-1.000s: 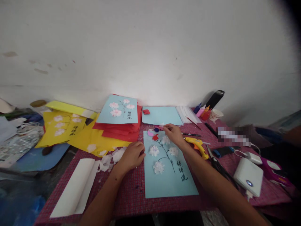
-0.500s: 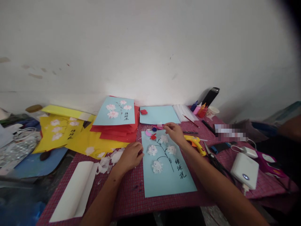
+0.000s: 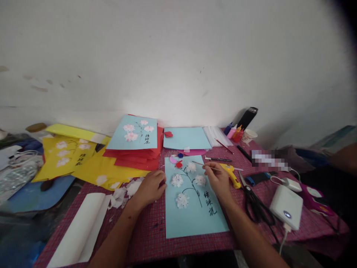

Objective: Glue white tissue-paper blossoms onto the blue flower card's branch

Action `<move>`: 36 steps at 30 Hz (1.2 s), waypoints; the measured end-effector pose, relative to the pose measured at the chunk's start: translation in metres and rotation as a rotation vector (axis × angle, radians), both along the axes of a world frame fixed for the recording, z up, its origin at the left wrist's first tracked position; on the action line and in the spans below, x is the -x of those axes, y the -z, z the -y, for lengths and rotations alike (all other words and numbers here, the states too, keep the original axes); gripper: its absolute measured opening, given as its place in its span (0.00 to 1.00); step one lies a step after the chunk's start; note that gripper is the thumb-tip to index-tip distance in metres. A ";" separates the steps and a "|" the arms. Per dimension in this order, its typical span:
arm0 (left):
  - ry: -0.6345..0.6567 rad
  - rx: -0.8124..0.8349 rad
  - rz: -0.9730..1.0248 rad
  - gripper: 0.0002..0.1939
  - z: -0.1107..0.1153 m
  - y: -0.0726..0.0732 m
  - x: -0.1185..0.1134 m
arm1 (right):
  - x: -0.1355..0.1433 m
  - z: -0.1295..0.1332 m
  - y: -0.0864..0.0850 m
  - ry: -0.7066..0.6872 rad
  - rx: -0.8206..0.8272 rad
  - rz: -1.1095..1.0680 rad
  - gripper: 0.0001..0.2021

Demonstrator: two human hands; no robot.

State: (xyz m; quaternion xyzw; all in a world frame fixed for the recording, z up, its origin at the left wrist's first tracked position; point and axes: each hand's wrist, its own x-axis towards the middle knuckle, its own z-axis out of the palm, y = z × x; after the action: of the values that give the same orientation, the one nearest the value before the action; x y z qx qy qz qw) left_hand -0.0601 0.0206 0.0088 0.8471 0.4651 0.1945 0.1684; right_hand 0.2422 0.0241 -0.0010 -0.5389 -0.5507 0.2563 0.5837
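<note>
A light blue sheet (image 3: 175, 223) lies before me, with several white crumpled-paper flowers (image 3: 182, 200), dark painted stems and black handwritten characters. Over its upper right part, my right hand (image 3: 217, 180) pinches a thin paintbrush (image 3: 199, 163), its tip pointing left close to the top flower (image 3: 191, 167). My left hand (image 3: 152, 189) rests on the cloth by the sheet's left edge, loosely curled, thumb and fingers apart, with nothing visible in it. Small pink, red (image 3: 179, 164) and dark blue (image 3: 180, 155) paint spots or pieces sit at the sheet's top edge.
Red sheets topped by a finished-looking blue picture (image 3: 134, 130) stand at the back left, beside yellow sheets (image 3: 92, 163). White paper scraps (image 3: 118, 197) and folded white paper (image 3: 80, 227) lie left. On the right are a yellow glue gun (image 3: 232, 176), scissors (image 3: 255, 204), a power bank (image 3: 287, 206) and paint bottles (image 3: 237, 134).
My right hand has drawn back toward me from above the sheet's top edge and now shows a paintbrush angled over the flowers. My left hand stays nearly in place; the view has shifted slightly.
</note>
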 end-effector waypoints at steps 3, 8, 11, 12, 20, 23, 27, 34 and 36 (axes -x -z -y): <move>0.006 0.006 -0.004 0.03 0.000 -0.001 0.000 | -0.004 0.000 0.011 -0.020 0.005 0.051 0.10; 0.003 0.009 0.010 0.03 0.000 0.002 0.000 | -0.008 -0.002 0.015 -0.043 0.020 0.108 0.09; 0.001 0.014 0.009 0.03 -0.001 0.003 -0.001 | -0.007 -0.003 0.015 -0.058 0.011 0.184 0.10; 0.000 0.013 0.009 0.03 -0.001 0.003 -0.001 | -0.006 -0.003 0.015 -0.060 0.008 0.203 0.10; 0.015 0.005 0.012 0.03 -0.001 0.003 0.001 | -0.003 -0.005 0.017 -0.091 0.015 0.244 0.10; 0.015 0.002 0.013 0.03 0.000 0.004 0.001 | -0.003 -0.005 0.017 -0.100 0.032 0.229 0.11; 0.015 -0.010 0.016 0.03 -0.001 0.004 0.000 | -0.004 -0.006 0.015 -0.071 0.025 0.238 0.10; 0.011 0.003 0.012 0.03 0.000 0.002 0.000 | -0.007 -0.006 0.016 -0.058 -0.001 0.232 0.10; 0.012 0.003 0.014 0.03 0.000 0.002 0.000 | -0.006 -0.005 0.016 -0.070 0.000 0.238 0.10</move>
State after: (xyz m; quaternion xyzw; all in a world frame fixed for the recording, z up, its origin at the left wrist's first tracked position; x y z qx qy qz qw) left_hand -0.0604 0.0207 0.0068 0.8483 0.4591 0.1987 0.1738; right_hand 0.2485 0.0291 -0.0168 -0.5461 -0.6343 0.2108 0.5049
